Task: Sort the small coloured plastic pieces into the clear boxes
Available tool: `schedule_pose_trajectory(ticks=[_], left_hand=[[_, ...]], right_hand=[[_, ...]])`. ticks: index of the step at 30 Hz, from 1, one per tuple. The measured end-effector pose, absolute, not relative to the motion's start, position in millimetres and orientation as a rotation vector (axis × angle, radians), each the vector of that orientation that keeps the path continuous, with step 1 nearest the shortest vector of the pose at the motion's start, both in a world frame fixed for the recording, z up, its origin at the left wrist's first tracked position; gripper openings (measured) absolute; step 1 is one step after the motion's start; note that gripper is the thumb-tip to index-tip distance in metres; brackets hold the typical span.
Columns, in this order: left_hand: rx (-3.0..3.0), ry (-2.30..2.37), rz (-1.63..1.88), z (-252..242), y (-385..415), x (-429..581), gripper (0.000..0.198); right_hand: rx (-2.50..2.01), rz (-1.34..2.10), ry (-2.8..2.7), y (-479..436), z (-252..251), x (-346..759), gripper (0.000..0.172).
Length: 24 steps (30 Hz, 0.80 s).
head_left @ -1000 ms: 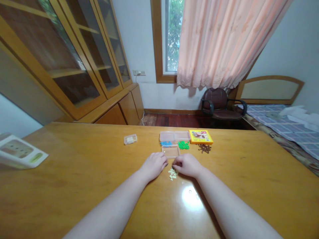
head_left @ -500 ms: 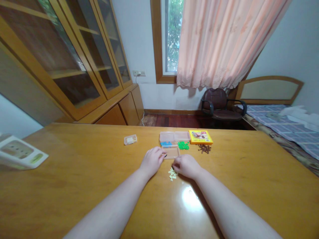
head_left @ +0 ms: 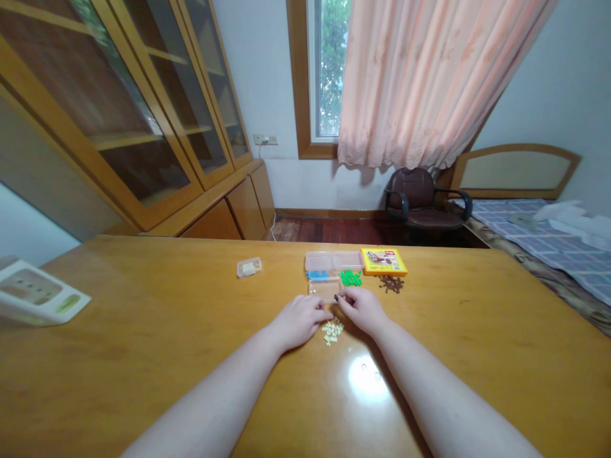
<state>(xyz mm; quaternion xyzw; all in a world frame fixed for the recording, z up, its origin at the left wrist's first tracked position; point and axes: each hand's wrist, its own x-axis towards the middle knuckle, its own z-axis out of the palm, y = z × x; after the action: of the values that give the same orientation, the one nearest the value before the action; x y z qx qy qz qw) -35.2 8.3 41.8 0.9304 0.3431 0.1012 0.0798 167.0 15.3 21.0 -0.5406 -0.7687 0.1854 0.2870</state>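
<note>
Toward a small pile of cream-coloured pieces (head_left: 333, 331) reach the fingertips of my left hand (head_left: 300, 320), pressed together at the pile's back edge. Whatever they pinch is too small to see. My right hand (head_left: 361, 309) is closed with its fingertips at the front right corner of a shallow clear tray (head_left: 324, 299). A tiny dark spot shows at those fingertips; I cannot tell what it is or what they hold. A few pale specks lie inside the tray on its left. Behind it are blue pieces (head_left: 317, 275) and green pieces (head_left: 351, 278).
A clear, open two-part case (head_left: 334, 259) lies at the back beside a yellow box (head_left: 384, 261). Brown pieces (head_left: 391, 284) lie before the box. A small clear box (head_left: 249, 267) is farther left, and a white device (head_left: 41, 291) stands at the left edge.
My left hand has moved from the tray's left side down to the cream pile. My right hand has moved up from the pile to the tray's front right corner.
</note>
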Motion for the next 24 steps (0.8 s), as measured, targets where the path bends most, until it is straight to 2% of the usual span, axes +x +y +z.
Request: schedule_pose_trajectory(ticks=[6, 15, 24], left_hand=[[2.821, 1.122, 0.296, 41, 9, -36, 0.022], [2.795, 1.216, 0.303, 31, 17, -39, 0.009], [2.804, 1.279, 0.265, 29, 15, -35, 0.009]], right_hand=[[-1.379, 0.541, -2.073, 16, 22, 169, 0.022], [-1.361, 0.885, -2.156, 23, 21, 180, 0.012], [-1.368, 0.826, -2.169, 22, 21, 179, 0.016]])
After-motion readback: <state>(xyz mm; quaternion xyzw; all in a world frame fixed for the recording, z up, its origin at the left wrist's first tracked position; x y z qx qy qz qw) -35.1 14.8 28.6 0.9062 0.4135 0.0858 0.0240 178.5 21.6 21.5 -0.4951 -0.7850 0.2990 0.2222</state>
